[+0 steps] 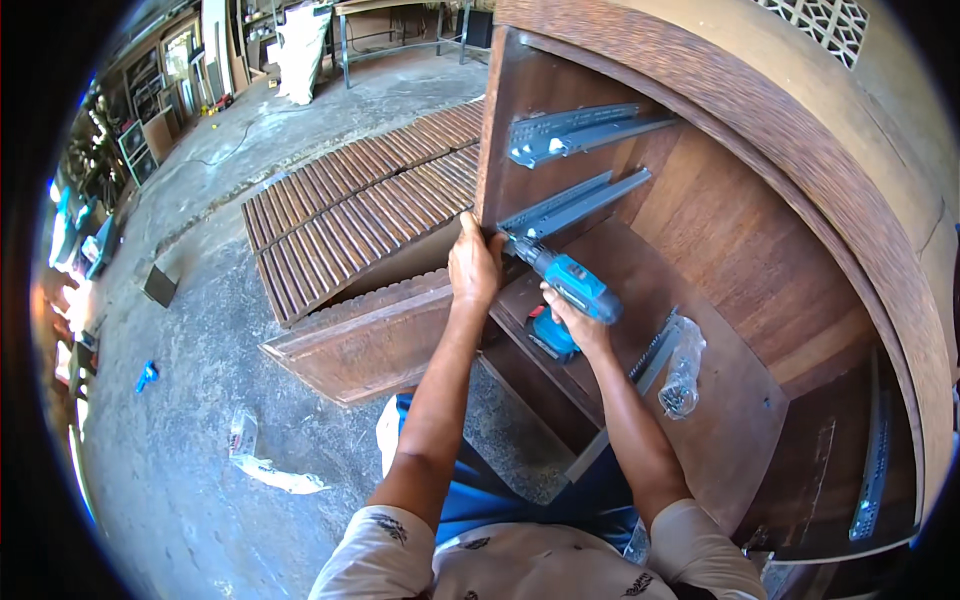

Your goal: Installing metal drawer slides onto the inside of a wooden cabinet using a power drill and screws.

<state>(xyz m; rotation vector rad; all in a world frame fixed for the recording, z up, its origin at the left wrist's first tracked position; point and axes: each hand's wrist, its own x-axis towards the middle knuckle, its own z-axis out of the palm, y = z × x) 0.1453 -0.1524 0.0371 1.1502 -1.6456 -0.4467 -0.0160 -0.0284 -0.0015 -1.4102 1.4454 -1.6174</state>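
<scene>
My right hand (568, 320) grips a teal-and-black cordless drill (576, 283), its tip at a lower metal drawer rail (590, 205) on the inner left wall of a dark wooden cabinet (555, 80). My left hand (474, 262) is closed around the cabinet's front edge beside the drill tip; whether it also holds the rail or a screw is hidden. An upper pair of rails (570, 135) sits above. Another rail (652, 358) and a clear bag of small metal parts (683, 372) lie on the cabinet's bottom board, and a rail (872, 460) is on the right wall.
Ribbed wooden panels (350, 220) and a plain board (360, 355) are left of the cabinet. On the concrete floor are torn plastic wrap (275, 475), a blue tool (147, 376) and a dark block (155, 285). A metal-legged table (400, 8) and stacked materials stand behind.
</scene>
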